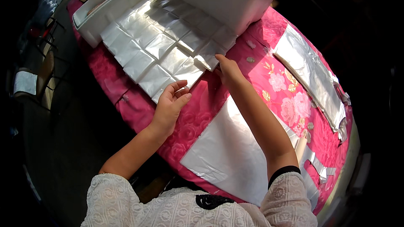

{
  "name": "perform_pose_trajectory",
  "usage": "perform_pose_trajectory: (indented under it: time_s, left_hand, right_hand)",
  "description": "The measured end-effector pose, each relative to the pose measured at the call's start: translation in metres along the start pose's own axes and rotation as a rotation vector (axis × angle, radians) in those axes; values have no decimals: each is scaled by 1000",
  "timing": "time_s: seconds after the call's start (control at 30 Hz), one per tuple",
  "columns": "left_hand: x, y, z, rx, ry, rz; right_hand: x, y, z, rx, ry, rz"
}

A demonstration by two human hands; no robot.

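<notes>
A silvery-white plastic sheet (145, 59), creased into a grid of squares, lies on the table in front of me. My right hand (229, 70) is closed, thumb and finger pinching the sheet's right edge, where a small flap is lifted. Some of its fingers are hidden behind the hand. Close to the sheet's near corner is my left hand (171, 106), its fingers curved and the thumb apart, with nothing visible between them. Under my right forearm, a larger smooth stack of clear-white plastic (225, 151) rests on the table.
A pink floral cloth (187, 141) covers the table. Behind the creased sheet stand a large white foam box (206, 2) and a narrower white bin (115, 6). Folded silvery plastic (311, 73) lies at the right. Beyond the table's left edge is a chair (44, 73).
</notes>
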State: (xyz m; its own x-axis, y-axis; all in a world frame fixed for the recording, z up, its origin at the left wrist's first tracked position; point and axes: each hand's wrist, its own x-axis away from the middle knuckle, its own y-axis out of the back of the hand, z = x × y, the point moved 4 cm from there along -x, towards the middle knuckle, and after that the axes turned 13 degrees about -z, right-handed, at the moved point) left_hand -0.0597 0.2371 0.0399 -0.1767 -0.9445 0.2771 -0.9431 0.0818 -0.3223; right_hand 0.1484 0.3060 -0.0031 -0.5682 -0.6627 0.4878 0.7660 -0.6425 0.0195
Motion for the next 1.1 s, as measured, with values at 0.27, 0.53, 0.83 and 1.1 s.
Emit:
perform_pose_trajectory:
  time_s: [0.27,0.53,0.83,1.1]
  left_hand:
    - [6,-13,-15,-697,-712,189]
    - [-50,-25,4,-1243,-1173,6]
    - [-69,-37,14,-1397,-1070,-99]
    - [-73,-62,16,-1660,-1190,-331]
  right_hand:
    - [37,-44,35,-379,-43,99]
    - [43,-26,26,-229,-89,87]
    - [71,102,-24,-94,-104,220]
    - [141,176,-39,6,-56,177]
